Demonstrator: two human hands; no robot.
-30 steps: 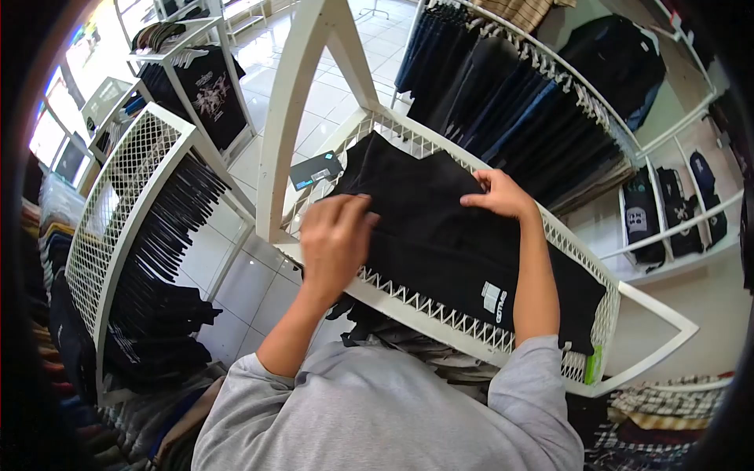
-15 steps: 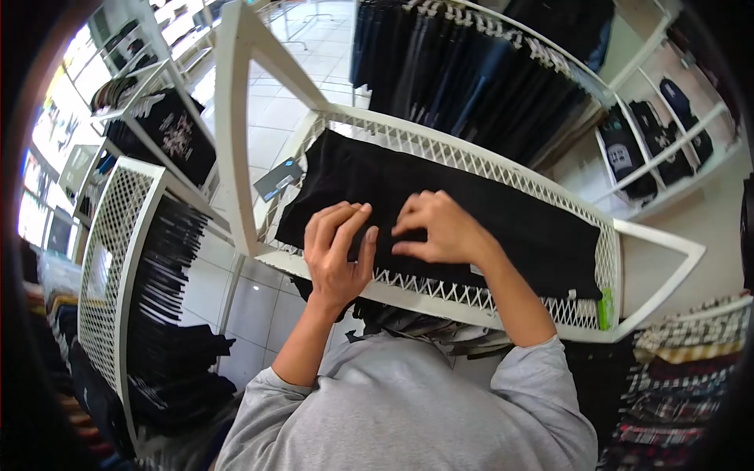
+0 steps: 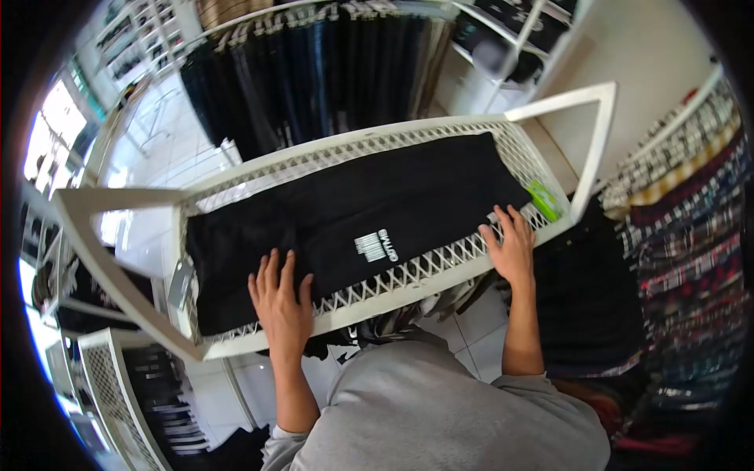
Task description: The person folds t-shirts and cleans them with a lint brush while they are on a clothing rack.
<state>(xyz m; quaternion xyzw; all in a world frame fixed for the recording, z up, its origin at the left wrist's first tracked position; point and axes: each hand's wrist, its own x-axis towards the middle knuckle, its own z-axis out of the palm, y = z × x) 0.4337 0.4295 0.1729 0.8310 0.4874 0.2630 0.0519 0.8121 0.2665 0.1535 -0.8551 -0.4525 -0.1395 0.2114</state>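
A folded black garment [image 3: 345, 204] lies stretched along a white mesh shelf [image 3: 393, 292], with a small white print [image 3: 377, 246] near its front edge. My left hand [image 3: 281, 302] rests on the near edge of the cloth, left of the print, fingers stretched out. At the right end, my right hand [image 3: 512, 247] touches the garment's near corner with its fingers spread. A dark hang tag [image 3: 181, 284] sticks out past the left end. Beside my right fingertips is a bright green item [image 3: 543, 201] at the shelf's corner.
Dark trousers [image 3: 306, 78] hang in a row on a rail behind the shelf. Plaid garments [image 3: 683, 243] hang at the right. A second mesh rack [image 3: 118, 392] with dark hangers stands at the lower left. White floor tiles [image 3: 479, 326] show below.
My hands have moved apart, the right one to the garment's right corner. The white print now shows on the cloth. My view has turned toward the right.
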